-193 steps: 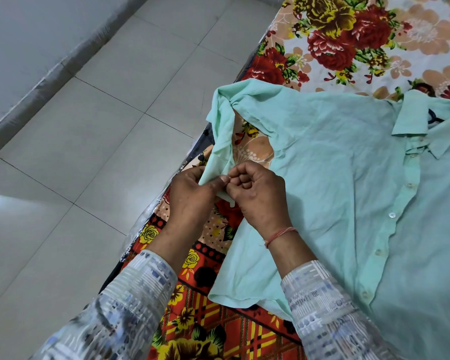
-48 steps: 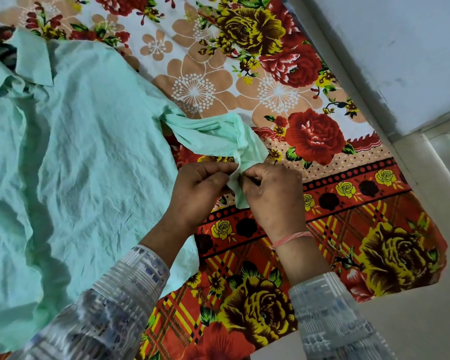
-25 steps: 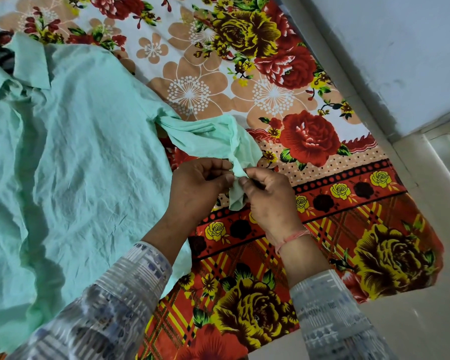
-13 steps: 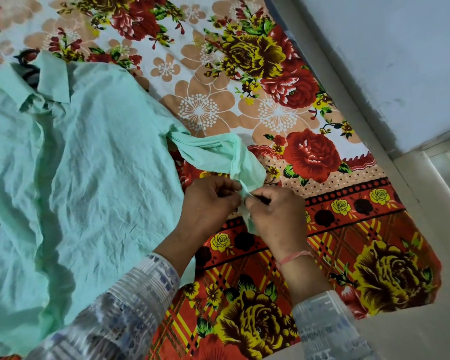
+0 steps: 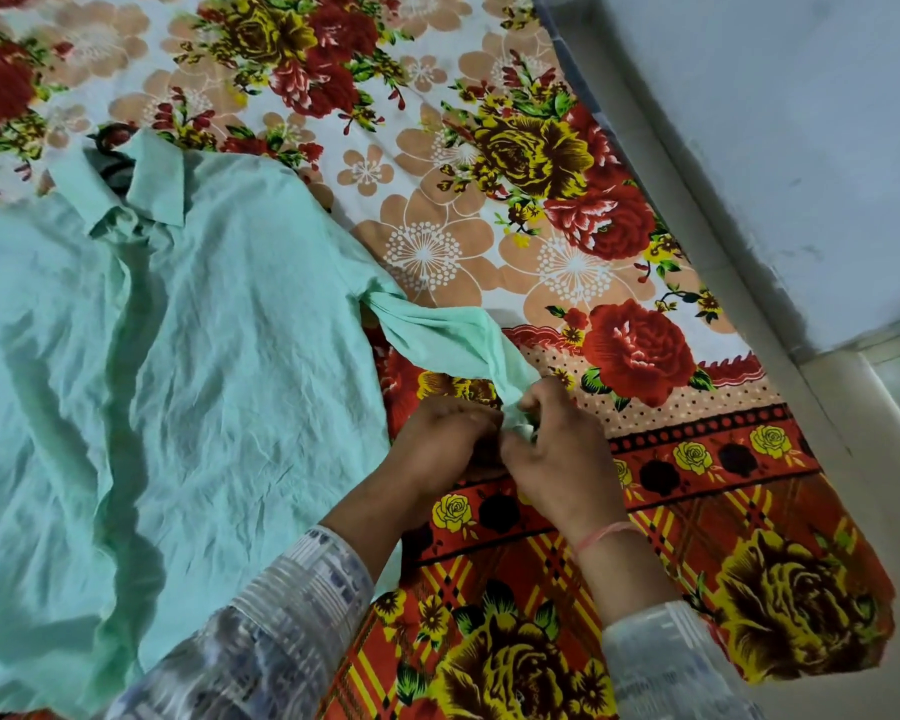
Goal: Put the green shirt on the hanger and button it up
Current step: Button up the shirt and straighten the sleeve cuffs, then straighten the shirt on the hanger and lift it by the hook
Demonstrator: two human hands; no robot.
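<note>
Left hand and right hand meet knuckle to knuckle, and from my end I see both pinching the end of the sleeve of the green shirt. The shirt lies spread and wrinkled on the flowered bedsheet, its collar at the far left.
</note>
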